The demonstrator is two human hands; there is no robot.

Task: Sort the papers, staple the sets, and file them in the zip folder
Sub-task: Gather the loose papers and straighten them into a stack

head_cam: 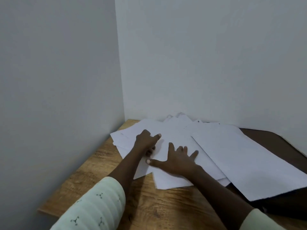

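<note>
Head view, looking down into a corner formed by two pale walls (pixel 207 63). Loose white papers (pixel 224 151) fanned in overlapping layers over the far half of a wooden table (pixel 149 206). Rear sheets touching the back wall, rightmost sheets lying across a dark flat surface (pixel 282 145) — folder or mat, not to be told from here. Sheets at differing angles, corners jutting left and toward the viewer.

Left hand (pixel 146 142) resting knuckles-up on the left part of the heap, thumb stretched forward along the paper, remaining fingers curled under toward the palm. Whether pinching a sheet or merely tucked — undecidable from this angle.

Right hand (pixel 177 161) just beside it, palm down and flat on the middle sheets. Fingers (pixel 172 147) straight and spread, thumb pointing left, its tip near the left hand's curled fingers.

Pale patterned sleeve (pixel 93 208) on the left forearm. Plain pale cuff (pixel 260 219) on the right, at the lower edge.
</note>
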